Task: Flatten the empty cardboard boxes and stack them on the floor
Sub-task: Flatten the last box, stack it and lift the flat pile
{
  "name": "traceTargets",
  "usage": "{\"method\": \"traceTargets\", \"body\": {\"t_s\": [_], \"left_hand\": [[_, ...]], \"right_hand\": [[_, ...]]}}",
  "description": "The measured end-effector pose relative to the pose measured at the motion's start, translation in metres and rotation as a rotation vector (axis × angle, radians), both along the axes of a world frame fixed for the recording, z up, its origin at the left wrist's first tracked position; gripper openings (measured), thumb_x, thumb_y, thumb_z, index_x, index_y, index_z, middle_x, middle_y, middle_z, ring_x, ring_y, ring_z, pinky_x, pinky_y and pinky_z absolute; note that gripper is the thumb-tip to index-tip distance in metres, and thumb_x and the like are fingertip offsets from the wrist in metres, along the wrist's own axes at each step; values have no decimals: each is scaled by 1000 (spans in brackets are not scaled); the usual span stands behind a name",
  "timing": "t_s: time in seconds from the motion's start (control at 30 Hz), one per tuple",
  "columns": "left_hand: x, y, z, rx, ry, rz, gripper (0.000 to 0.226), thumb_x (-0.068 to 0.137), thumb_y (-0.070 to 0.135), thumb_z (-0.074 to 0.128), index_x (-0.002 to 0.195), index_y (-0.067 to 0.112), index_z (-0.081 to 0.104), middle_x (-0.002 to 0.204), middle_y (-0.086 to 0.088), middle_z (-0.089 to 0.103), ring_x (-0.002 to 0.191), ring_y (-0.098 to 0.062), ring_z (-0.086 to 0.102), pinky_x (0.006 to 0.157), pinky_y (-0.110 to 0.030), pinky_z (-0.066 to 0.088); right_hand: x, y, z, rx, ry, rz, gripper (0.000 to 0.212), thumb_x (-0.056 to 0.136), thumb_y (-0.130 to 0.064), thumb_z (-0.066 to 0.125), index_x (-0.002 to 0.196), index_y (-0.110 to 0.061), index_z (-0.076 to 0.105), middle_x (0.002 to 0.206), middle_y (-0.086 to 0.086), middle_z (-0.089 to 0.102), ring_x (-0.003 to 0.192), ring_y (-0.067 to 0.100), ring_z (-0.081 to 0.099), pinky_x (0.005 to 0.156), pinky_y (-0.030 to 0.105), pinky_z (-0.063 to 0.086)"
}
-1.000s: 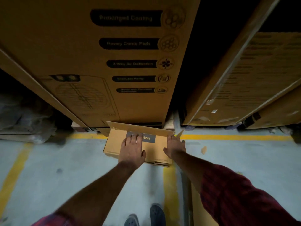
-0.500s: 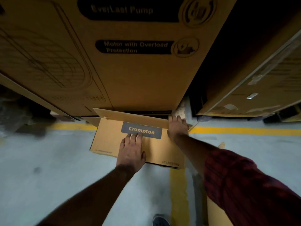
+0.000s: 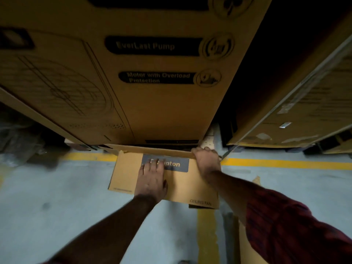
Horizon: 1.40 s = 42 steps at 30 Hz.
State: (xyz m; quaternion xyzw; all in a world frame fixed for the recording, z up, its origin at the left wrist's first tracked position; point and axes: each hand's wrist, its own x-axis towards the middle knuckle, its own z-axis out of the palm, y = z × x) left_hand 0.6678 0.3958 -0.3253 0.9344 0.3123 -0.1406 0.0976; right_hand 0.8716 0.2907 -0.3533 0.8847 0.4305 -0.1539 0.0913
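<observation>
The small cardboard box [image 3: 182, 187] lies on the grey floor [image 3: 57, 197], just in front of the tall carton [image 3: 152, 103] and over a yellow line [image 3: 207, 235]. It is pressed down by the left hand [image 3: 152, 178], whose fingers are laid out straight across the grey label; nothing is grasped by it. The raised flap [image 3: 152, 149] along the far edge is gripped at its right end by the right hand [image 3: 206, 161], with the fingers curled over the edge.

The box is judged to be partly collapsed and not yet flat. If the flap is pulled hard while the panel is pinned, the cardboard may be torn at the fold instead of creased. If weight is kept only on the middle, the near right corner, which appears lifted, may spring up and the box may be pushed sideways. The flap could also be jammed against the tall carton; whether the two are touching cannot be told.
</observation>
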Motion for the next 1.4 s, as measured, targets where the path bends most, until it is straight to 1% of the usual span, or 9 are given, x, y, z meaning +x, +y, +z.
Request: {"method": "traceTargets", "body": {"t_s": [0.17, 0.33, 0.47, 0.6, 0.7, 0.8, 1.13, 1.27, 1.4], "left_hand": [[5, 1, 99, 46, -38, -23, 87, 98, 50, 56, 166, 18, 13, 172, -11, 20, 159, -34, 17, 130, -47, 18], [-15, -17, 195, -1, -35, -100, 97, 95, 58, 60, 167, 20, 7, 173, -7, 16, 160, -33, 12, 130, -48, 16], [-41, -39, 275, -98, 30, -150, 102, 90, 70, 57, 167, 23, 10, 171, -6, 25, 156, -32, 24, 126, -51, 26], [-81, -67, 345, -121, 40, -168, 90, 95, 60, 58, 167, 26, 14, 166, -5, 37, 147, -33, 41, 118, -50, 37], [-108, -86, 392, -178, -104, -146, 68, 103, 35, 56, 164, 31, 27, 159, -3, 49, 136, -28, 55, 109, -45, 50], [-125, -107, 442, -160, -239, -131, 69, 102, 15, 56, 163, 36, 32, 152, -4, 57, 121, -23, 65, 93, -41, 61], [-184, -187, 546, 35, -443, -80, 66, 102, 13, 53, 162, 35, 35, 140, -3, 66, 112, -21, 68, 91, -38, 61], [-212, -230, 567, 122, -493, -112, 57, 108, 18, 48, 162, 33, 36, 142, -4, 65, 114, -22, 68, 90, -37, 59], [-240, -259, 581, 157, -542, -109, 56, 108, 15, 45, 161, 31, 38, 144, -5, 65, 117, -26, 68, 94, -42, 60]], "right_hand": [[-48, -14, 89, 4, -39, 160, 44, 98, -5, 52, 138, -24, 56, 134, 2, 64, 124, 31, 57, 97, 42, 48], [-89, -60, 197, 64, -132, 347, 17, 85, -26, 59, 95, -28, 73, 92, -5, 74, 87, 26, 67, 72, 38, 53], [-109, -105, 287, 191, -289, 454, 29, 82, -26, 44, 84, -27, 73, 83, -6, 71, 79, 25, 67, 66, 36, 51], [-135, -141, 387, 296, -396, 497, 31, 88, -25, 46, 98, -29, 75, 98, -7, 74, 87, 25, 66, 70, 36, 51], [-153, -163, 456, 357, -444, 484, 25, 87, -21, 69, 109, -29, 75, 109, -7, 75, 92, 24, 66, 73, 36, 50], [-175, -185, 513, 345, -431, 454, 45, 81, -20, 82, 124, -26, 72, 124, -3, 73, 102, 26, 66, 80, 40, 53], [-234, -262, 606, 634, -619, 416, 43, 80, -11, 86, 120, -21, 75, 119, 1, 76, 105, 30, 69, 90, 43, 53], [-252, -304, 604, 752, -606, 337, 47, 88, -13, 80, 132, -24, 69, 138, 0, 69, 131, 28, 60, 126, 53, 28], [-277, -339, 606, 716, -633, 317, 68, 99, -29, 65, 161, -21, 38, 174, 7, 25, 161, 31, 19, 132, 55, 2]]}}
